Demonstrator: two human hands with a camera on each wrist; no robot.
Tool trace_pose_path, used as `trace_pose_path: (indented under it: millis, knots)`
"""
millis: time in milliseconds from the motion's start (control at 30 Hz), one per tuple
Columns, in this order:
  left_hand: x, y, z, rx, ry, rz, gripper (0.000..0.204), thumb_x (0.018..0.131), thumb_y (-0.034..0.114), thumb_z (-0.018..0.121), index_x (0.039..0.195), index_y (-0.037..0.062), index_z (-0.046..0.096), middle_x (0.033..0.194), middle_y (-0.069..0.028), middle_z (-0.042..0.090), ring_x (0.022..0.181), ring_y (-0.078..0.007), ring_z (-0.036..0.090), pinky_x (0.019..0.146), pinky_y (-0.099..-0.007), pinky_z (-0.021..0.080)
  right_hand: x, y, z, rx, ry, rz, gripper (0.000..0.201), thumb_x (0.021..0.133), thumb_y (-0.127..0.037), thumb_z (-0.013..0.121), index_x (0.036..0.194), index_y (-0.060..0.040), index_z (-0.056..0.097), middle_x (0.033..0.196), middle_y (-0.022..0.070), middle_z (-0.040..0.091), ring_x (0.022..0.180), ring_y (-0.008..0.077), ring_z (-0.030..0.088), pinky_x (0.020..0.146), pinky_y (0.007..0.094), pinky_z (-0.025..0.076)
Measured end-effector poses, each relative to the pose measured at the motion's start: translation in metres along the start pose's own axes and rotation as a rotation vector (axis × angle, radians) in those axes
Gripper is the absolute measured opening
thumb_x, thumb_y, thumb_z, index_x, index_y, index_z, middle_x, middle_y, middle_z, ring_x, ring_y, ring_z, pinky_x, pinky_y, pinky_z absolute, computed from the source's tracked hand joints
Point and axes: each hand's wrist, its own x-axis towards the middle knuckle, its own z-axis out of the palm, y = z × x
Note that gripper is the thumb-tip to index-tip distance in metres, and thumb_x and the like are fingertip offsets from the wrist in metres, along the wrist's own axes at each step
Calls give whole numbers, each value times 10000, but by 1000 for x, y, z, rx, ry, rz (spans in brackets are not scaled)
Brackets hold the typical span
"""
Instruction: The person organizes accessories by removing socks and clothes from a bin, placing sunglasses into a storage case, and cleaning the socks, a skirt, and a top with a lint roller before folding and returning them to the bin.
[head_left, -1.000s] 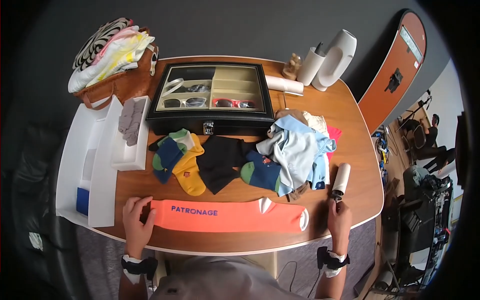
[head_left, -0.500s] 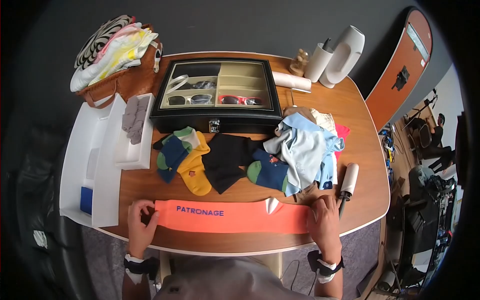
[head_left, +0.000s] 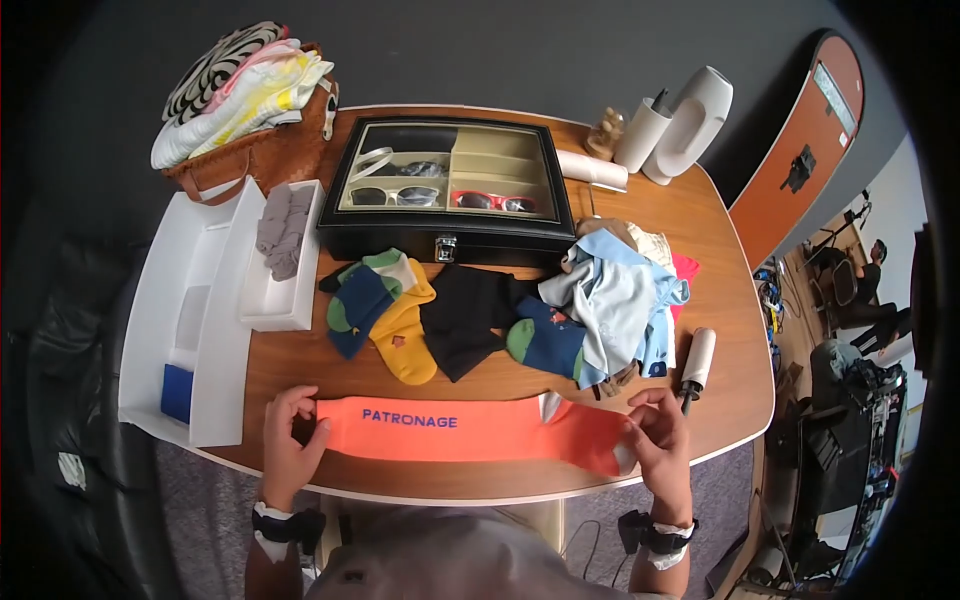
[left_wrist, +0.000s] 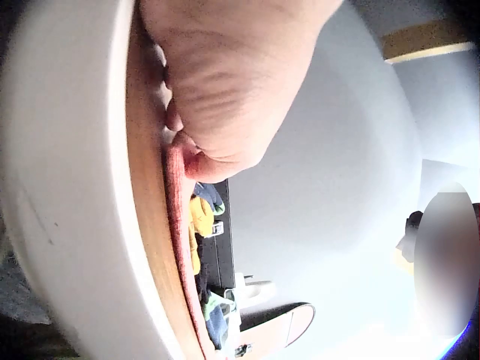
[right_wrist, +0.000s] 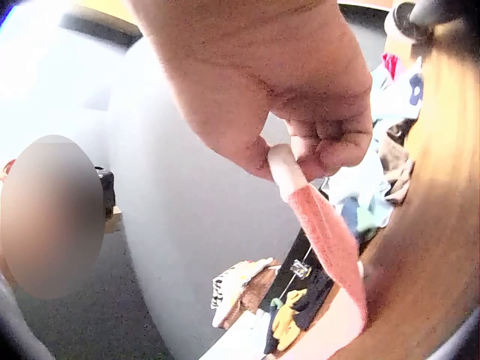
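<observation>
A long coral sock point(head_left: 480, 432) marked PATRONAGE lies stretched sideways along the front of the table. At its left end, my left hand point(head_left: 290, 450) holds the edge with thumb and curled fingers; in the left wrist view the thumb point(left_wrist: 221, 166) lies over the ribbed end. My right hand point(head_left: 662, 448) pinches the other end between thumb and fingers. The right wrist view has its white tip point(right_wrist: 285, 166) held up, with the fabric sloping down to the wood. Just behind my right hand is a lint roller point(head_left: 697, 362).
Behind the sock lie a yellow sock point(head_left: 403, 350), blue-green socks point(head_left: 360, 308), black cloth point(head_left: 462, 320) and light blue clothing point(head_left: 615, 300). A black glasses case point(head_left: 400, 240) stands at the back. White boxes point(head_left: 225, 380) line the left side, near a brown bag point(head_left: 250, 165) of folded cloth.
My right hand has left the lint roller, come left to the sock's right end and now lifts that end in a pinch. My left hand has stayed at the left end.
</observation>
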Motion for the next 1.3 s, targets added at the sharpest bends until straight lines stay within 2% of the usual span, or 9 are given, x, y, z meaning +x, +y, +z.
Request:
trace_pose_path:
  millis: [167,333,367,500,633,733,867,1000,1300]
  knots:
    - [0,-2,0,6,30,23,469,835,22,742,1289,51,624,933,-51,614,891,-214,544,863,-355,453,17,-25,54,81,-256,16,265,978,52,639,1206,-18,525,860,3,646,800,73,636,679,223,476]
    - [1,-2,-1,2,39,50,473,834,30,743,1293,60,630,924,-44,637,883,-216,556,861,-361,456,41,-31,117,-232,-477,-75,213,994,23,580,1194,5,511,813,59,662,727,122,704,596,267,512]
    - [1,-3,-1,3,43,57,475,834,32,744,1294,62,631,923,-44,641,880,-217,558,861,-362,456,44,-32,129,-264,-516,-25,224,999,-14,597,1202,16,507,836,118,702,709,198,732,607,320,530]
    - [1,-3,-1,-17,40,46,477,831,31,747,1293,61,631,921,-42,644,872,-219,569,862,-366,452,41,-23,161,-524,-480,-312,256,985,-97,651,1174,34,539,907,215,730,702,353,715,649,430,541]
    - [4,-1,-4,2,31,75,478,825,28,749,1288,63,634,916,-39,641,867,-218,576,863,-368,447,42,-17,147,-565,-300,-249,122,938,-56,677,1031,9,635,883,194,707,753,337,696,666,425,535]
    - [4,-1,-3,6,28,77,473,826,29,749,1284,64,636,911,-38,636,861,-218,575,861,-368,445,39,-3,126,-635,-286,-514,148,878,14,692,1021,6,652,878,175,659,767,340,658,666,411,526]
    - [5,1,-3,24,27,75,468,828,34,747,1282,66,638,901,-37,626,854,-218,569,857,-368,444,36,15,96,-783,-80,-556,255,830,76,675,1077,13,661,1040,190,593,976,378,603,845,431,505]
    - [6,1,-1,37,25,63,463,831,34,743,1281,66,640,891,-38,617,854,-220,565,857,-368,446,41,12,83,-654,-103,-233,214,927,-35,672,1136,8,652,1117,210,569,1006,410,583,897,445,490]
    - [3,1,-1,36,44,56,454,834,16,733,1277,64,642,901,-47,611,857,-222,566,852,-363,450,53,31,82,-468,-215,-103,134,927,-57,686,1018,29,636,1092,193,569,974,376,574,864,403,479]
